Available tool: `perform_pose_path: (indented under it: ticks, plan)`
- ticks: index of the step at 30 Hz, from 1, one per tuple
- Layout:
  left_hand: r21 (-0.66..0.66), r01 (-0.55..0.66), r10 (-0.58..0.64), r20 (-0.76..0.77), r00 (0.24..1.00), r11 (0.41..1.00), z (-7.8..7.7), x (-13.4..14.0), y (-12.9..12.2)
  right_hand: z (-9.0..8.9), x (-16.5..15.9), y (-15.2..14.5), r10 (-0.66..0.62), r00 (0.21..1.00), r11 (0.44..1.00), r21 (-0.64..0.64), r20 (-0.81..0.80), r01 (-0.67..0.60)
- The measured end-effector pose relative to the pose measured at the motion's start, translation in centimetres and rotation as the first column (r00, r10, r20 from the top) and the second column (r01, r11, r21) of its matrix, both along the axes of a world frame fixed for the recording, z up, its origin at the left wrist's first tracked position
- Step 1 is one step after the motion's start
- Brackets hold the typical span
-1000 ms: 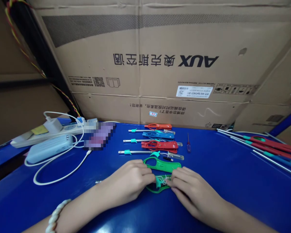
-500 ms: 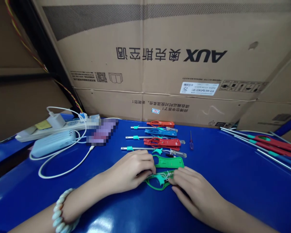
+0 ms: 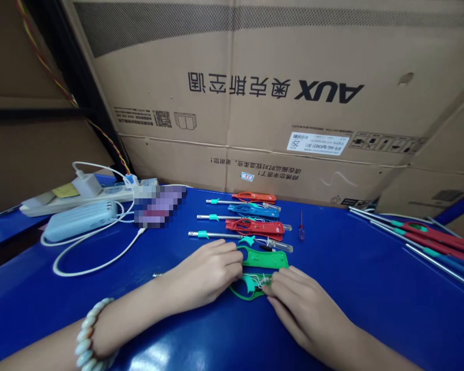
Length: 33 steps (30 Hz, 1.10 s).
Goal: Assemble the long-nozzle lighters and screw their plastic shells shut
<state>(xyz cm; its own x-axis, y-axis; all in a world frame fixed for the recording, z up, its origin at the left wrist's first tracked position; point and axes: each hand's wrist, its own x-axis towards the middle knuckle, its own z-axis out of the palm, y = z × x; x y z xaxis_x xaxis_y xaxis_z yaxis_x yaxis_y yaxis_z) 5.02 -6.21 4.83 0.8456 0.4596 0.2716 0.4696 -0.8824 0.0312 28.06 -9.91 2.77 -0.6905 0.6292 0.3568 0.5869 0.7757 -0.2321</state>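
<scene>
L hand (image 3: 216, 265): fingers curled in at L end of near green shell (image 3: 247, 297); can't tell what exactly they pinch, tips hidden. R hand (image 3: 296, 293): thumb + fingers pinching R end of same shell, next to wht wires (image 3: 261, 280). Shell's btwn the hands, open side up, teal trigger (image 3: 250, 284) inside. Metal tip (image 3: 156, 275) pokes out past L forearm.

Tight spot: green half (image 3: 265, 259) lies just beyond near shell, L end behind L fingers, R edge right by R knuckles.

Further beyond hands, in rows: see-thru tank (image 3: 280, 246), red shell (image 3: 261, 228), blue shell (image 3: 255, 211), orange shell (image 3: 254, 197), rods (image 3: 224, 235) pointing L. Box (image 3: 255, 118) stands at counter's back edge, just past orange.

Screwdriver (image 3: 301, 233) beyond R hand. Most room: counter (image 3: 375, 293) R of R hand, out to lighters (image 3: 444, 235) near R edge, plus stretch on near side of both hands. Well L of L hand: cable (image 3: 77, 275), pwr bank (image 3: 81, 220), phone (image 3: 167, 203) (pixelated).
</scene>
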Motion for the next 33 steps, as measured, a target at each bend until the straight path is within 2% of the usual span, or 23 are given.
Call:
perform_pose_path:
  ticks: [9,13,20,26,33]
  plan:
    - [0.150,0.014,-0.017,0.016,1.000,0.989,-0.72,0.64,0.08,0.55,-0.01,0.26,-0.025,1.000,1.000,-0.013,-0.014,0.025]
    - [0.129,0.006,-0.012,0.046,0.999,0.992,-0.84,0.69,0.12,0.80,0.16,0.15,-0.012,1.000,0.999,-0.040,-0.028,0.011]
    - [0.056,-0.015,0.011,0.072,0.997,0.998,-0.89,0.54,0.34,0.10,-0.13,0.01,-0.027,0.998,0.998,0.055,0.057,0.024]
    - [-0.051,-0.029,0.033,0.084,0.996,0.998,-0.51,0.52,0.44,-0.16,-0.66,-0.06,-0.072,0.996,0.996,0.047,0.050,0.069]
    - [-0.056,-0.020,0.024,0.078,0.997,0.998,-0.39,0.21,0.54,0.10,-0.23,0.13,-0.063,0.996,0.997,0.037,0.062,0.060]
